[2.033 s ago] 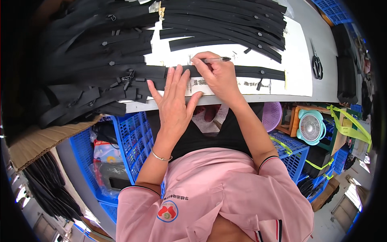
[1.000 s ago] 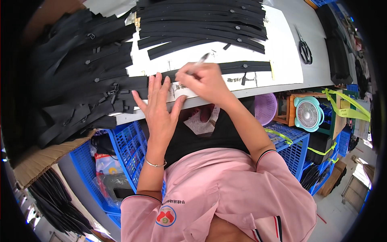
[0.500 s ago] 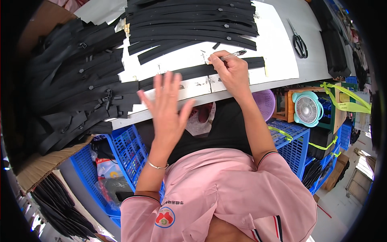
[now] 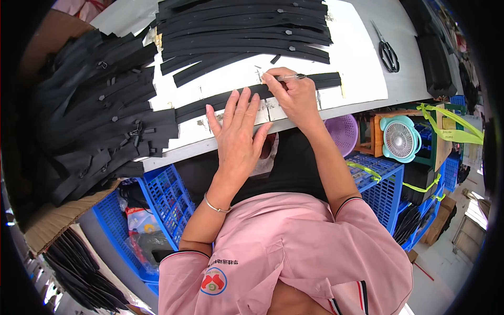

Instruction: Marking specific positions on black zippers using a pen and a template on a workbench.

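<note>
A long black zipper [image 4: 210, 104] lies across the white marked board [image 4: 362, 68] along the table's near edge. My left hand [image 4: 237, 123] rests over it with the fingers stretched out, fingertips on the zipper and nothing in the grasp. Pinched in my right hand [image 4: 296, 97] is a pen [image 4: 290, 77], its barrel pointing right. That hand sits on the zipper right of the left hand, and the pen's tip is hidden by the fingers. Beyond the hands, several black zippers with sliders [image 4: 247, 31] lie side by side.
A heap of black zippers [image 4: 105, 105] covers the table's left side. Black-handled scissors [image 4: 388, 55] lie at the right. Below the table edge stand a purple basket [image 4: 342, 134], a turquoise fan [image 4: 400, 139] and blue crates [image 4: 380, 194]. A cardboard box [image 4: 68, 212] is at the left.
My left hand has moved right and come down onto the zipper, nearer the right hand. The right hand has shifted slightly left with the pen, which now lies flatter.
</note>
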The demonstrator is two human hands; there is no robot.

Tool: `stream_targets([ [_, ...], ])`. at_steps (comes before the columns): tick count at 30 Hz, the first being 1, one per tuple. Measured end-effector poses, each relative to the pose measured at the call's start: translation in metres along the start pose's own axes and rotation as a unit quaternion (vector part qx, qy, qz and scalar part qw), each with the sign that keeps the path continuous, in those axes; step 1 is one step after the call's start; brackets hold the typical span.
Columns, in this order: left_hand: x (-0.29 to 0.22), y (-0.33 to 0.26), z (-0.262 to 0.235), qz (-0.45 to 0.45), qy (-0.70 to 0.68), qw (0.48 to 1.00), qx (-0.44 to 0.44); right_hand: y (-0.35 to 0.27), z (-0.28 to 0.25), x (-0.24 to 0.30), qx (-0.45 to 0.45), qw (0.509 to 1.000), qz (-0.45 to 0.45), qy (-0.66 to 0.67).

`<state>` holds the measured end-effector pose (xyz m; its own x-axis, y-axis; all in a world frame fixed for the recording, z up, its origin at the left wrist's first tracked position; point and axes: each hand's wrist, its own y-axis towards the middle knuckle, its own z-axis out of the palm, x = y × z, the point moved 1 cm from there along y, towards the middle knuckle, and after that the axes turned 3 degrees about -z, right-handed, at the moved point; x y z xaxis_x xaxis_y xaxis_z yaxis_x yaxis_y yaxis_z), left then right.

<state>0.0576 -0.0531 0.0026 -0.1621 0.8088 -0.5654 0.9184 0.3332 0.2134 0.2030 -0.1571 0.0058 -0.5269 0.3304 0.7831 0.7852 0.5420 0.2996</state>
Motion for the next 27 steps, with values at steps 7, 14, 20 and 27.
stream_targets([
  [7, -0.001, 0.001, 0.003, 0.011, 0.013, 1.0, -0.008, -0.003, -0.003, -0.01, 0.011, 0.997, -0.024, 0.076],
  [14, -0.001, 0.003, 0.003, 0.015, 0.01, 1.0, -0.009, -0.002, -0.009, -0.003, 0.049, 0.997, -0.062, 0.019],
  [20, -0.001, 0.001, 0.002, 0.011, 0.023, 1.0, -0.002, -0.005, -0.052, -0.007, 0.017, 0.959, 0.077, 0.274],
  [27, -0.007, 0.004, 0.007, 0.002, 0.007, 1.0, -0.022, -0.003, -0.089, -0.069, -0.094, 0.983, 0.067, 0.142],
])
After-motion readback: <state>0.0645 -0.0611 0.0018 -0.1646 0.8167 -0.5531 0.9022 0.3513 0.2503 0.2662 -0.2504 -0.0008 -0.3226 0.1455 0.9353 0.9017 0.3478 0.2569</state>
